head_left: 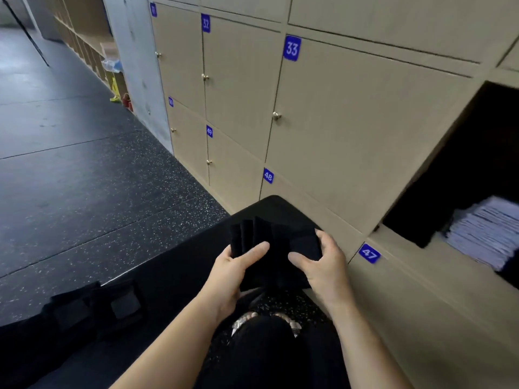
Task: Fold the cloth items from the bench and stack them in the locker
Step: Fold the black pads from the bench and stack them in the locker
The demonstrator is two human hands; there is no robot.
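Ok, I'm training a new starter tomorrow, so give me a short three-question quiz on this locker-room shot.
1. True or false: the left hand and the right hand both grip the black cloths.
2. The open locker is: A) left of door 32, B) right of door 33, C) below door 48.
3. In a few words: what already lies inside the open locker?

Key: 1 true; 2 B; 3 a stack of pale folded cloths.
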